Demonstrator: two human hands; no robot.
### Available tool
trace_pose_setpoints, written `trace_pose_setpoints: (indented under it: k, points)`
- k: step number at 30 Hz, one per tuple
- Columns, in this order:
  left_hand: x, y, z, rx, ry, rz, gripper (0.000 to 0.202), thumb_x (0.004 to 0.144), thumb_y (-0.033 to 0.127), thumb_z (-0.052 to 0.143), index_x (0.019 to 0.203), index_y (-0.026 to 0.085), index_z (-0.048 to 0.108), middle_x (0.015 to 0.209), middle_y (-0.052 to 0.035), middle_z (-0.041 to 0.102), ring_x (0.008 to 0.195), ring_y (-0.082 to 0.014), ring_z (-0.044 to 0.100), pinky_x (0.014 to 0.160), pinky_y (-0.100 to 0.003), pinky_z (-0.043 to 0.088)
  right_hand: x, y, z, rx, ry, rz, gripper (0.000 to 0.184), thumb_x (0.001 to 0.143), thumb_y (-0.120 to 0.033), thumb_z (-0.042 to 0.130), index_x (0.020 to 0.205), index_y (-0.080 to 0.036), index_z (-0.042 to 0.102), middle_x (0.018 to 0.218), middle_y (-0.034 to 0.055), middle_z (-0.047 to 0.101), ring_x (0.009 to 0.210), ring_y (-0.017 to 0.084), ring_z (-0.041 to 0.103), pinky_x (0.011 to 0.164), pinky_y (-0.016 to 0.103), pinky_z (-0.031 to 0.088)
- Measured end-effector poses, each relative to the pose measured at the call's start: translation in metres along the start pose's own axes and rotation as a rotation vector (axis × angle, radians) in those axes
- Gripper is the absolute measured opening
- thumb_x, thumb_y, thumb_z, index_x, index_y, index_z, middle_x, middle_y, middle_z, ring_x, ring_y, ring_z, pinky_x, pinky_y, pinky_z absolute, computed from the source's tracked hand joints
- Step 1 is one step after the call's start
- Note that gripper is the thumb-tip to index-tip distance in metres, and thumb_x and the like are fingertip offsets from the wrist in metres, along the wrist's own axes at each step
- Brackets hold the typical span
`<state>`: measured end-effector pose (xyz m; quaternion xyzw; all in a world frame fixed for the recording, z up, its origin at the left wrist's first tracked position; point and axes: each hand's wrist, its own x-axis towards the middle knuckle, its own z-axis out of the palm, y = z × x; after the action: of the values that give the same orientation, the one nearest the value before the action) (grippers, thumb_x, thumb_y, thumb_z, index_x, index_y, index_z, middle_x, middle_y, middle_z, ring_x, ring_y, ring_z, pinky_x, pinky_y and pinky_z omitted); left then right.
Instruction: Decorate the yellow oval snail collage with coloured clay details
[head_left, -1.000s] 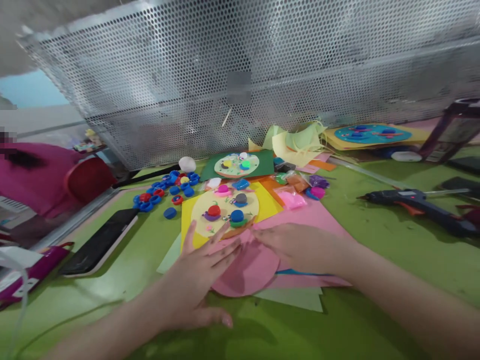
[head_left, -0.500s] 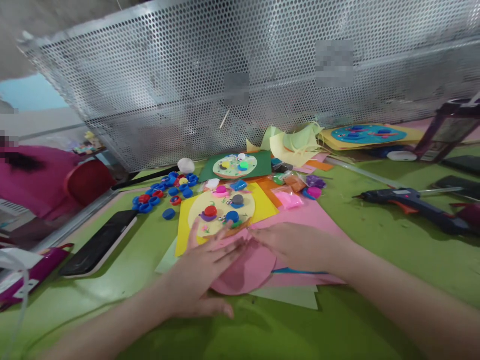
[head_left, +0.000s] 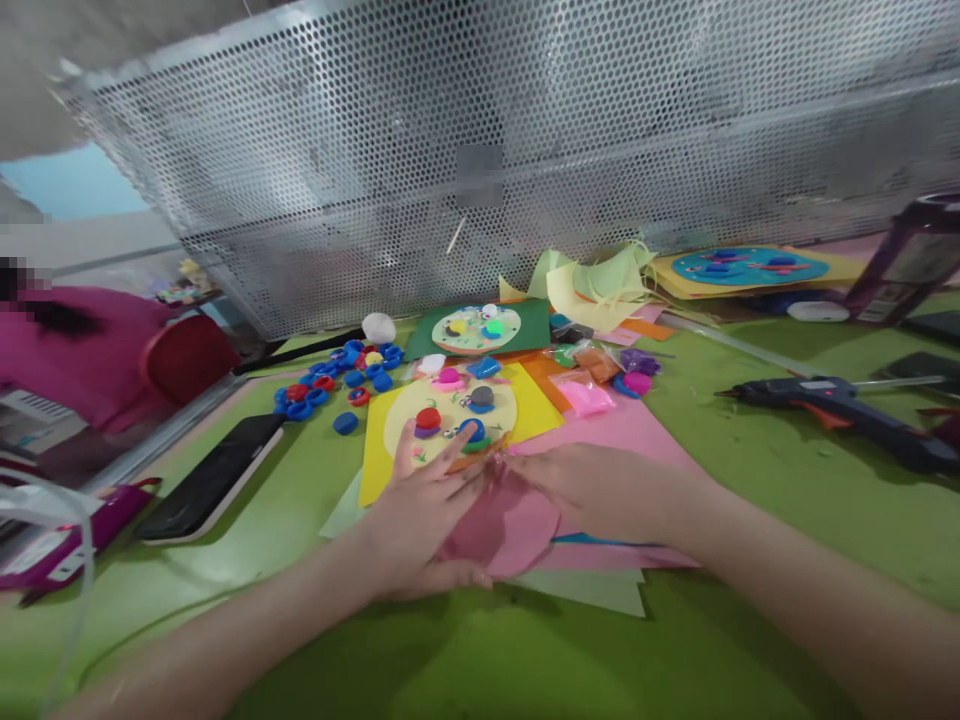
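A pink paper disc [head_left: 517, 535] lies on a pink sheet [head_left: 626, 435] in front of me. My left hand [head_left: 427, 510] rests over the disc's left part with fingers spread, two of them reaching onto a yellow card [head_left: 375, 470]. My right hand [head_left: 592, 480] lies flat across the disc's upper right edge, its fingers stretched toward the left fingertips. Both sets of fingertips meet at the disc's top edge; anything beneath them is hidden. The yellow card bears a cream disc [head_left: 401, 415] with bottle-cap figures, including a red cap [head_left: 427, 419] and a blue cap [head_left: 472, 431].
Blue and red bottle caps [head_left: 300, 408] cluster at left, near a phone [head_left: 217, 475]. Bagged clay [head_left: 587, 397] and a green card [head_left: 424, 340] lie behind. At right are a glue gun [head_left: 832, 400] and a blue disc craft [head_left: 690, 266]. A perforated metal panel [head_left: 360, 200] stands behind.
My left hand has shifted slightly, its thumb now closer to the disc's lower edge. My right hand stays nearly in place. The whole view has moved a little.
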<state>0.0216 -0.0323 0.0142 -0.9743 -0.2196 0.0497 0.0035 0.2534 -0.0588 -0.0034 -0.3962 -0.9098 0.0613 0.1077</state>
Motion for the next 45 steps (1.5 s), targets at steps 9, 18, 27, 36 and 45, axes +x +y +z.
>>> trace_pose_setpoints:
  k: [9,18,27,36,45]
  points:
    - [0.001,-0.005,0.001,-0.025,0.020,0.011,0.083,0.078,0.071,0.030,0.140,0.017,0.017,0.142,-0.0094,0.030,0.132,-0.0348,0.015,0.104,-0.054,-0.005,-0.001,-0.002,-0.003,-0.015,-0.037,0.011,0.050,0.076,-0.004,0.040,0.125,-0.013,0.047,0.115,0.0106,0.060,0.099,0.020,0.060,0.082,0.030,0.048]
    - [0.001,-0.009,-0.003,-0.087,-0.035,0.069,0.080,0.079,0.070,0.031,0.141,0.023,0.011,0.143,-0.0072,0.026,0.132,-0.0358,0.014,0.099,-0.060,-0.011,-0.002,-0.001,0.000,-0.042,-0.043,0.007,0.051,0.076,-0.003,0.040,0.126,-0.011,0.045,0.119,0.0115,0.057,0.101,0.021,0.059,0.084,0.032,0.049]
    - [-0.007,-0.016,-0.006,-0.223,-0.101,0.163,0.078,0.079,0.068,0.034,0.140,0.025,0.014,0.144,-0.0030,0.024,0.134,-0.0308,0.012,0.107,-0.050,0.005,-0.001,-0.002,-0.004,-0.028,-0.088,0.011,0.048,0.076,-0.004,0.041,0.122,-0.010,0.049,0.116,0.0122,0.060,0.097,0.021,0.061,0.081,0.031,0.048]
    - [-0.011,-0.017,-0.009,-0.127,0.011,-0.088,0.063,0.084,0.052,0.043,0.138,0.024,0.026,0.138,-0.0018,0.039,0.126,-0.0302,0.034,0.102,-0.045,0.028,-0.004,-0.003,-0.019,0.123,-0.121,0.050,0.041,0.079,-0.006,0.039,0.114,-0.017,0.057,0.104,0.0081,0.065,0.090,0.018,0.063,0.076,0.028,0.047]
    - [-0.014,0.022,0.014,-0.237,0.067,0.030,0.068,0.087,0.042,0.044,0.141,0.023,0.008,0.141,-0.0072,0.032,0.126,-0.0230,0.036,0.102,-0.038,0.033,-0.010,0.001,-0.054,0.207,-0.036,0.227,0.044,0.083,-0.009,0.035,0.120,-0.022,0.052,0.098,0.0021,0.067,0.086,0.017,0.061,0.072,0.030,0.047]
